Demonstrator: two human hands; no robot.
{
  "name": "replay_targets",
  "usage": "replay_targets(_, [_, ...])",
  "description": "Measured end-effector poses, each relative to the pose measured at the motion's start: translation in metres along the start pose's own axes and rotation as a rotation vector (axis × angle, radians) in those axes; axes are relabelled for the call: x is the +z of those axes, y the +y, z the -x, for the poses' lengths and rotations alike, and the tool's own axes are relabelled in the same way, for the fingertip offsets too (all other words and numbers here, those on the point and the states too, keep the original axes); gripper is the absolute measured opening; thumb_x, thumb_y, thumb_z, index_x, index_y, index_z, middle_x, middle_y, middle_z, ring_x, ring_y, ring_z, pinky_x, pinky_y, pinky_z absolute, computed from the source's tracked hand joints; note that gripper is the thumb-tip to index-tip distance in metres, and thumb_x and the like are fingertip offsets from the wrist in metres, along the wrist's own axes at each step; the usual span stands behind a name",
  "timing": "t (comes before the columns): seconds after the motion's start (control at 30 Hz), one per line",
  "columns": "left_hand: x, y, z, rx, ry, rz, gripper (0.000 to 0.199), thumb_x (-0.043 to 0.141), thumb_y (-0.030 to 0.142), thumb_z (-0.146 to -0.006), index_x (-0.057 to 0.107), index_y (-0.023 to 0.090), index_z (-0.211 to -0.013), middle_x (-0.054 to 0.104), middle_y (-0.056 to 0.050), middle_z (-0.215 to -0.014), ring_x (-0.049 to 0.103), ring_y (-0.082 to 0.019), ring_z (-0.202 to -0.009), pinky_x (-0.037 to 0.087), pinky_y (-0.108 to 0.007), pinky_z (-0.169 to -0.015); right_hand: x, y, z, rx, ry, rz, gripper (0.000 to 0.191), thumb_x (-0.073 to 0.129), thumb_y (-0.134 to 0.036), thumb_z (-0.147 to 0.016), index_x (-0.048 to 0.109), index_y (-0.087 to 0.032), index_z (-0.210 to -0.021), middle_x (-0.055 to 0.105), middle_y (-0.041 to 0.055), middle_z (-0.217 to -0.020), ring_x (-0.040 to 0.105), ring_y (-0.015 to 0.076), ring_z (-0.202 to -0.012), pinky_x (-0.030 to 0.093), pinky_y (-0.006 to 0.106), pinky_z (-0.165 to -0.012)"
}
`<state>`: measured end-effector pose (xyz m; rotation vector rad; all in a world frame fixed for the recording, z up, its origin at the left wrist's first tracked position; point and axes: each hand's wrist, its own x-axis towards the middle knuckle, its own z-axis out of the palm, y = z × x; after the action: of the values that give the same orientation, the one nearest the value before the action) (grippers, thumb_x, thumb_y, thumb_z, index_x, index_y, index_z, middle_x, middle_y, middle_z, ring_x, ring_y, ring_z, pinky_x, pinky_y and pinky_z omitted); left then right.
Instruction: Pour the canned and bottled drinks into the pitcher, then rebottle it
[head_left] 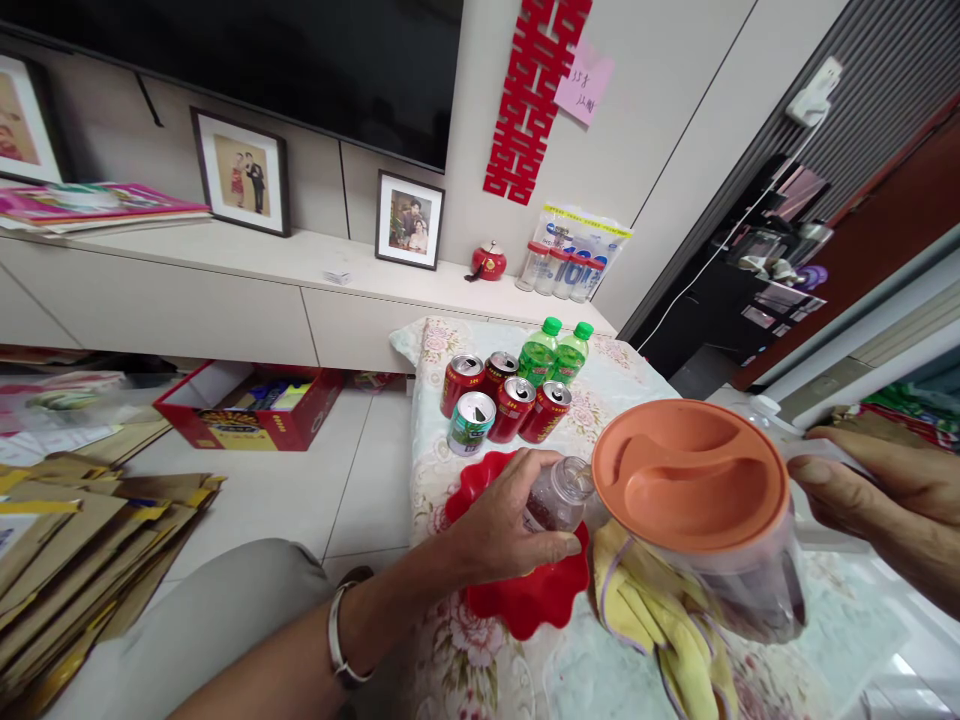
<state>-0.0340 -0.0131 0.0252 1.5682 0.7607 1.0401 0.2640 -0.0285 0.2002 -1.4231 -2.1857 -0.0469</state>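
Observation:
My left hand point(517, 510) is closed around a small clear jar point(556, 497) without a lid, tilted with its mouth towards the pitcher. Beneath it lies a red scalloped tray point(517, 605). In my right hand point(885, 490) is the handle of a clear pitcher point(757, 590) with an orange lid point(690, 475). The pitcher leans towards the jar, their rims close together, and dark liquid shows inside it. Whether liquid is flowing between them I cannot tell. Under the pitcher a yellow cloth point(637, 600) lies crumpled on the flowered tablecloth point(480, 640).
Several red cans point(514, 408), a green can point(472, 424) and two green-capped bottles point(538, 355) stand behind the tray. Red-lidded jars point(559, 272) stand on the cabinet point(247, 280). On the floor, left, are a red box point(240, 430) and flattened cardboard point(90, 550).

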Motion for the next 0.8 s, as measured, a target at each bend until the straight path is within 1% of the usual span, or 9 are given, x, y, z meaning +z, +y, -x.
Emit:
replay_targets(0.1, [0.000, 0.000, 0.000, -0.004, -0.005, 0.008, 0.066, 0.080, 0.025, -0.072, 0.054, 0.018, -0.133, 0.066, -0.009, -0.118, 0.060, -0.030, -0.115, 0.053, -0.040, -0.092, 0.000, 0.004, 0.003, 0.022, -0.009, 0.000, 0.055, 0.061, -0.063, -0.092, 0.059, -0.019, -0.059, 0.047, 0.0008, -0.056, 0.047, 0.0133, -0.047, 0.037, 0.021, -0.042])
replay_targets(0.2, [0.000, -0.001, 0.001, -0.009, -0.004, 0.012, 0.067, 0.080, 0.025, -0.072, 0.053, 0.018, -0.134, 0.066, -0.008, -0.115, 0.061, -0.030, -0.115, 0.053, -0.040, -0.091, 0.000, 0.005, 0.004, 0.012, -0.016, -0.007, 0.054, 0.061, -0.062, -0.093, 0.059, -0.019, -0.060, 0.047, 0.0001, -0.056, 0.047, 0.0128, -0.046, 0.036, 0.021, -0.041])
replay_targets(0.3, [0.000, -0.001, 0.001, -0.011, -0.008, -0.001, 0.067, 0.081, 0.025, -0.072, 0.054, 0.020, -0.133, 0.066, -0.007, -0.114, 0.061, -0.029, -0.114, 0.053, -0.040, -0.092, 0.000, 0.002, 0.002, 0.001, -0.013, -0.006, 0.053, 0.062, -0.060, -0.093, 0.060, -0.019, -0.060, 0.047, 0.0000, -0.056, 0.047, 0.0123, -0.046, 0.037, 0.020, -0.041])
replay_targets(0.43, [0.000, -0.003, 0.000, 0.006, -0.006, -0.010, 0.067, 0.081, 0.025, -0.073, 0.054, 0.019, -0.133, 0.066, -0.008, -0.116, 0.061, -0.030, -0.115, 0.053, -0.042, -0.094, 0.000, -0.004, -0.002, -0.013, -0.022, -0.009, 0.057, 0.061, -0.061, -0.092, 0.058, -0.019, -0.055, 0.046, 0.0007, -0.053, 0.047, 0.0119, -0.043, 0.037, 0.020, -0.038])
replay_targets(0.57, [0.000, -0.004, 0.000, 0.007, -0.005, -0.007, 0.067, 0.081, 0.026, -0.073, 0.053, 0.018, -0.134, 0.066, -0.009, -0.115, 0.061, -0.030, -0.115, 0.053, -0.042, -0.095, -0.001, -0.006, -0.003, -0.011, -0.006, -0.011, 0.053, 0.062, -0.060, -0.093, 0.060, -0.019, -0.058, 0.047, 0.0006, -0.054, 0.047, 0.0121, -0.044, 0.037, 0.020, -0.039])
replay_targets(0.8, [-0.001, -0.003, 0.000, 0.013, -0.007, -0.035, 0.066, 0.082, 0.027, -0.073, 0.054, 0.020, -0.132, 0.067, -0.007, -0.113, 0.062, -0.031, -0.116, 0.053, -0.042, -0.095, -0.001, -0.013, -0.006, -0.029, -0.011, -0.010, 0.055, 0.062, -0.060, -0.091, 0.061, -0.019, -0.054, 0.048, 0.0014, -0.051, 0.047, 0.0129, -0.041, 0.037, 0.020, -0.037])
